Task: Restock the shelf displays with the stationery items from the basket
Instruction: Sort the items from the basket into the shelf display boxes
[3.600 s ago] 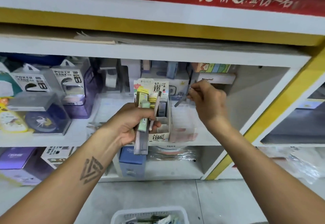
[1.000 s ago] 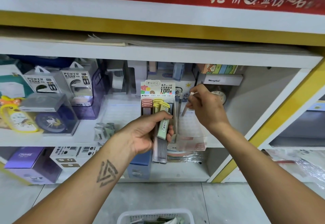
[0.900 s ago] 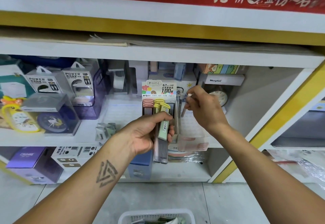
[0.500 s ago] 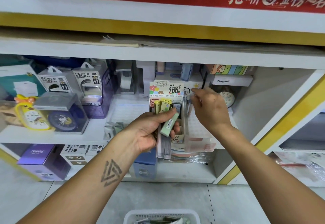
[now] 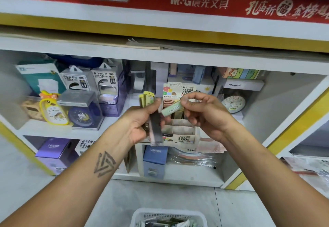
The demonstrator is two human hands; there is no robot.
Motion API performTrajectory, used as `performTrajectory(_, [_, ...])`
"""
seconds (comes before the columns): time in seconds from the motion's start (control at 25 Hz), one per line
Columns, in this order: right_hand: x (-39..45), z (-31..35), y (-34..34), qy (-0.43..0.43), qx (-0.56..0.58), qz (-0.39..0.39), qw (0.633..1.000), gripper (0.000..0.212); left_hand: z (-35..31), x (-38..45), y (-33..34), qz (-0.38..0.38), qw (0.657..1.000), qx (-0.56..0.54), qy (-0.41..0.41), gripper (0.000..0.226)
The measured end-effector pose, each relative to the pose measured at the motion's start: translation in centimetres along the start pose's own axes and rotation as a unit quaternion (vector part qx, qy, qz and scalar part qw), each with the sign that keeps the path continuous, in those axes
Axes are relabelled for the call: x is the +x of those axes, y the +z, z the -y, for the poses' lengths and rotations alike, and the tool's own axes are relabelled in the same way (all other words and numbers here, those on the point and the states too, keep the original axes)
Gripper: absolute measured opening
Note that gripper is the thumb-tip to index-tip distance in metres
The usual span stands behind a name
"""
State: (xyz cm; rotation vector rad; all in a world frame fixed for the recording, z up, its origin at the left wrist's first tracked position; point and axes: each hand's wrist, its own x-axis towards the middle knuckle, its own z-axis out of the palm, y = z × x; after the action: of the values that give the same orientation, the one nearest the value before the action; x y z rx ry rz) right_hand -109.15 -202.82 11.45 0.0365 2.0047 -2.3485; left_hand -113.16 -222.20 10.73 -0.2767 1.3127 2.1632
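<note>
My left hand (image 5: pixel 140 121) grips a bundle of pencil-lead cases (image 5: pixel 154 128), yellow tops sticking up and a dark one hanging down. My right hand (image 5: pixel 203 112) pinches a pale green lead case (image 5: pixel 170 110) just right of the bundle, in front of the shelf. Behind both hands stands the cardboard lead display box (image 5: pixel 179 134) with a printed header card and rows of pink and yellow cases. The white basket (image 5: pixel 142 215) with more stationery sits on the floor at the bottom edge.
The white shelf (image 5: pixel 58 128) holds power bank boxes (image 5: pixel 76 82), a yellow clock (image 5: pixel 53 111), a round blue item in a clear case (image 5: pixel 81 114) and a white clock (image 5: pixel 234 103). Purple and blue boxes (image 5: pixel 55 152) fill the lower shelf.
My right hand left the back of the display box and took the green case from my left hand. My left hand has drawn the bundle to the left of the display box.
</note>
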Motion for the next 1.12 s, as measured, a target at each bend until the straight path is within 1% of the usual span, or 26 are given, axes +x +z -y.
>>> performTrajectory(0.08, [0.2, 0.0, 0.6, -0.011, 0.020, 0.032, 0.999, 0.007, -1.5, -0.2, -2.0, -0.058, 0.998, -0.021, 0.007, 0.017])
performTrajectory(0.16, [0.6, -0.3, 1.6, -0.011, 0.015, 0.057, 0.998, 0.010, -3.0, -0.7, -4.0, -0.080, 0.997, -0.012, 0.003, 0.022])
performTrajectory(0.2, [0.8, -0.6, 2.1, -0.010, -0.011, 0.059, 0.998, 0.010, -3.6, -1.1, -4.9, -0.080, 0.997, -0.005, -0.005, 0.023])
performTrajectory(0.28, [1.4, -1.2, 3.1, -0.020, -0.120, 0.041, 0.992, 0.006, -4.6, -1.9, -6.3, -0.068, 0.997, -0.010, -0.021, 0.019])
performTrajectory(0.36, [2.0, -2.0, 4.0, -0.038, -0.228, 0.024, 0.973, 0.011, -5.2, -2.7, -7.4, -0.045, 0.998, -0.031, -0.022, 0.009])
performTrajectory(0.4, [2.2, -2.2, 4.3, -0.046, -0.256, 0.019, 0.965, 0.013, -5.4, -2.9, -7.8, -0.032, 0.998, -0.041, -0.019, 0.005])
performTrajectory(0.48, [2.7, -2.5, 5.1, -0.062, -0.260, 0.011, 0.963, 0.013, -5.8, -3.3, -8.5, -0.016, 0.998, -0.055, -0.009, 0.007])
performTrajectory(0.6, [3.4, -2.8, 6.1, -0.083, -0.245, 0.000, 0.966, 0.013, -6.2, -3.6, -9.3, -0.012, 0.998, -0.068, 0.002, 0.014])
performTrajectory(0.72, [4.1, -3.2, 6.4, -0.113, -0.288, -0.016, 0.951, 0.013, -6.5, -3.9, -9.7, -0.013, 0.998, -0.058, 0.005, 0.016])
performTrajectory(0.8, [4.7, -3.4, 6.4, -0.149, -0.344, -0.042, 0.926, 0.014, -6.4, -4.1, -9.8, -0.019, 0.999, -0.037, 0.005, 0.012])
performTrajectory(0.88, [5.2, -3.8, 6.6, -0.183, -0.439, -0.065, 0.877, 0.013, -6.3, -4.1, -9.8, -0.028, 0.999, -0.021, 0.004, 0.010])
performTrajectory(0.92, [5.3, -4.2, 6.9, -0.198, -0.482, -0.064, 0.851, 0.011, -6.3, -4.0, -9.8, -0.032, 0.999, -0.015, 0.002, 0.011])
performTrajectory(0.96, [5.4, -4.5, 7.3, -0.212, -0.507, -0.057, 0.834, 0.011, -6.2, -3.9, -9.9, -0.036, 0.999, -0.011, 0.001, 0.012])
performTrajectory(1.04, [5.7, -5.3, 8.2, -0.231, -0.517, -0.037, 0.823, 0.012, -6.1, -3.9, -9.9, -0.042, 0.999, -0.002, -0.002, 0.013])
performTrajectory(1.12, [6.0, -5.9, 9.0, -0.230, -0.524, -0.011, 0.820, 0.011, -6.0, -3.8, -10.0, -0.050, 0.999, 0.004, -0.001, 0.012])
